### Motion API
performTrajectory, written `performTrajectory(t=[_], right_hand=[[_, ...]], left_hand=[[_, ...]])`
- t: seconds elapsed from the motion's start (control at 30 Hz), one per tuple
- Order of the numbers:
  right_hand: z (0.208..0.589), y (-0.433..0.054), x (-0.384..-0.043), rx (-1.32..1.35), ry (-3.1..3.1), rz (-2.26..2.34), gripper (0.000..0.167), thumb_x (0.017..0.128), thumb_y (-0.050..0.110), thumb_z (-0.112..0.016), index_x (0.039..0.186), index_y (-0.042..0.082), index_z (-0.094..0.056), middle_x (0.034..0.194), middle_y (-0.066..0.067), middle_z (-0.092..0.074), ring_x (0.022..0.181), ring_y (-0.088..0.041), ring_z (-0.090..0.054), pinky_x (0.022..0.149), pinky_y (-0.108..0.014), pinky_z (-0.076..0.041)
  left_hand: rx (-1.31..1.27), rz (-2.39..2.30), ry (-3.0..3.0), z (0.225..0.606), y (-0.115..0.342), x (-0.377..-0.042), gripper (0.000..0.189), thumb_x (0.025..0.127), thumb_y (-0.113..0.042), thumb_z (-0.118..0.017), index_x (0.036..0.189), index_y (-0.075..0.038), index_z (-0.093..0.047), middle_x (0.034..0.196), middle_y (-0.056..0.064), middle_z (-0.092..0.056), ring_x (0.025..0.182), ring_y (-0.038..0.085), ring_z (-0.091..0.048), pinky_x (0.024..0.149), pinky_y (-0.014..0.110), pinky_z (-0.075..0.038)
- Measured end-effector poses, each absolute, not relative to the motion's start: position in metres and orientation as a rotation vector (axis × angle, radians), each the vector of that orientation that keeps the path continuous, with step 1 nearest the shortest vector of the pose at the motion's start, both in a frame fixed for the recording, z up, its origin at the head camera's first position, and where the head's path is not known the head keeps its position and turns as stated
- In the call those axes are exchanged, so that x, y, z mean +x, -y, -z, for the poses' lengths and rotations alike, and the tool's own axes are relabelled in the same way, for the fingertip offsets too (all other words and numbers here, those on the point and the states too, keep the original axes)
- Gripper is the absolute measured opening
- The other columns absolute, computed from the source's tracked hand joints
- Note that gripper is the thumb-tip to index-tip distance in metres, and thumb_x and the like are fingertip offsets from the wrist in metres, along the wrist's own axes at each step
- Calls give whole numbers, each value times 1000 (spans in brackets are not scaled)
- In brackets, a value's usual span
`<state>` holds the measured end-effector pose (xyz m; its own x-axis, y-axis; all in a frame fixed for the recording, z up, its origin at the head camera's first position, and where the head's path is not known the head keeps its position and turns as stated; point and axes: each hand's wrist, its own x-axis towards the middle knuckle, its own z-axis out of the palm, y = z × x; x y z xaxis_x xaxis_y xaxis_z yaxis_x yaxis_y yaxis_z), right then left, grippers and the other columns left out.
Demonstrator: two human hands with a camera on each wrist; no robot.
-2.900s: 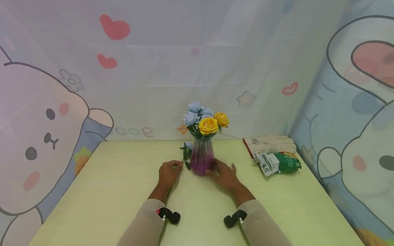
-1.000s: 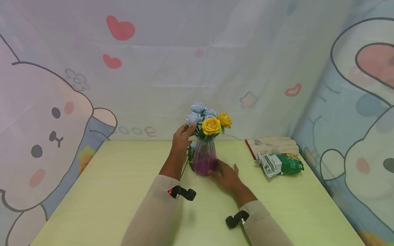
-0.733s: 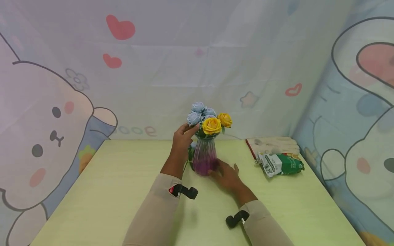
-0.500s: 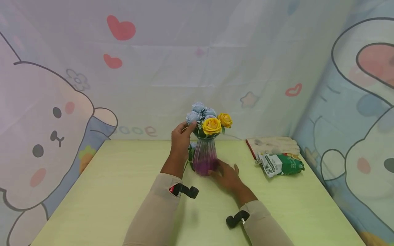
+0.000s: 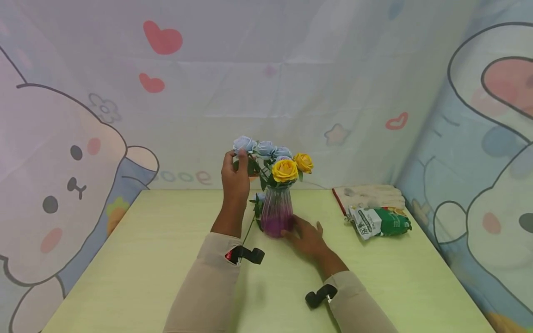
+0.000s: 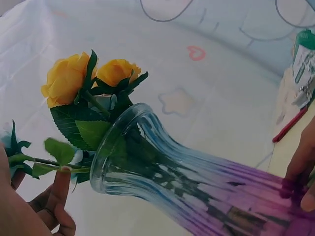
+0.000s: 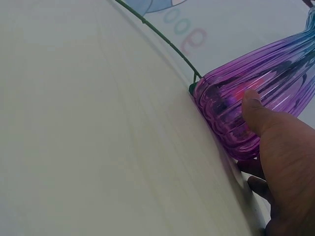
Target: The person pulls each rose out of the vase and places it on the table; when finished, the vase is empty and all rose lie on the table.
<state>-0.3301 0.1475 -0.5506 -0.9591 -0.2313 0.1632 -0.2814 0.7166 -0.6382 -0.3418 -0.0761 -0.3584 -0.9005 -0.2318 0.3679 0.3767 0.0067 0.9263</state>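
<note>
A ribbed glass vase (image 5: 278, 203), blue-clear above and purple below, stands upright holding yellow roses (image 5: 285, 170) and several blue ones. My left hand (image 5: 235, 181) grips a blue rose (image 5: 244, 143) just below its bloom. That flower leans out left of the bunch, and in the left wrist view its leafy stem (image 6: 37, 160) runs over the vase's rim. Low on the vase, my right hand (image 5: 309, 239) holds the purple base, thumb (image 7: 253, 110) pressed on the glass. Another blue rose (image 5: 260, 197) lies on the table at the vase's left, its green stem (image 7: 167, 42) pointing toward me.
A green and white packet (image 5: 381, 222) lies at the right, in front of a pale glove (image 5: 370, 196) with a red cuff edge. A printed cloth backdrop (image 5: 291, 92) rises behind the pale table (image 5: 166, 249).
My left hand let go of the rose lying on the table, rose to the blooms, and has now drawn one blue rose leftward. My right hand stays on the vase.
</note>
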Motion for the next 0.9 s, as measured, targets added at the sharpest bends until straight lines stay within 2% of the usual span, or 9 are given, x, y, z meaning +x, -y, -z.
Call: performTrajectory(t=[0.07, 0.13, 0.23, 0.37, 0.5, 0.6, 0.67, 0.77, 0.9], right_hand=[[549, -148, -329, 422, 2844, -1082, 81, 108, 61, -58, 168, 9, -42, 168, -12, -53, 161, -36, -44, 131, -77, 1], [547, -148, -328, 422, 2842, -1089, 80, 108, 59, -59, 168, 8, -42, 168, -13, -53, 161, -37, -44, 131, -77, 1], [546, -148, -328, 423, 2849, -1086, 80, 109, 59, -59, 169, 9, -41, 168, -13, -51, 161, -36, -43, 131, -77, 1], [548, -148, -329, 427, 2848, -1088, 80, 109, 59, -59, 168, 8, -42, 169, -12, -51, 162, -36, -43, 131, -78, 1], [549, -150, -331, 423, 2855, -1083, 82, 108, 61, -59, 169, 10, -41, 169, -11, -51, 162, -35, -43, 131, -77, 2], [550, -150, -332, 420, 2858, -1084, 82, 108, 61, -59, 169, 10, -41, 169, -11, -51, 162, -35, -43, 132, -76, 2], [551, -150, -332, 413, 2862, -1077, 81, 108, 61, -59, 169, 11, -41, 169, -11, -51, 162, -34, -43, 132, -75, 2], [552, -150, -332, 412, 2871, -1073, 82, 108, 62, -59, 169, 11, -41, 169, -10, -51, 162, -34, -43, 132, -75, 1], [550, -150, -331, 426, 2854, -1086, 82, 108, 61, -60, 169, 10, -42, 167, -11, -53, 161, -36, -44, 131, -77, 1]], left_hand=[[-141, 1863, 1891, 356, 76, -340, 41, 117, -50, -46, 135, -13, -53, 119, 15, -73, 94, 16, -60, 82, 38, -45], [-142, 1789, 1923, 353, 76, -339, 44, 117, -51, -43, 134, -12, -53, 111, 16, -73, 80, 16, -56, 74, 35, -43], [-146, 1731, 1986, 350, 77, -338, 52, 117, -58, -36, 137, -12, -49, 111, 15, -74, 72, 19, -64, 68, 29, -49], [-167, 1771, 2067, 344, 80, -335, 62, 115, -62, -26, 146, -10, -38, 121, 23, -76, 66, 23, -74, 59, 28, -59], [-184, 1941, 2077, 339, 80, -335, 67, 113, -66, -24, 147, -8, -31, 122, 34, -73, 58, 13, -73, 57, 30, -64], [-201, 2123, 2000, 340, 81, -337, 68, 111, -69, -25, 144, -9, -29, 126, 37, -72, 60, 14, -76, 62, 32, -67], [-213, 2227, 1935, 342, 83, -336, 68, 110, -70, -28, 144, -11, -30, 123, 33, -75, 66, 16, -80, 66, 31, -67], [-265, 2300, 1880, 344, 88, -335, 78, 111, -71, -31, 146, -3, -46, 115, 22, -79, 76, 16, -81, 69, 27, -64], [-399, 2415, 1756, 351, 95, -332, 72, 112, -68, -37, 111, -2, -65, 110, 7, -82, 94, 15, -82, 78, 29, -57]])
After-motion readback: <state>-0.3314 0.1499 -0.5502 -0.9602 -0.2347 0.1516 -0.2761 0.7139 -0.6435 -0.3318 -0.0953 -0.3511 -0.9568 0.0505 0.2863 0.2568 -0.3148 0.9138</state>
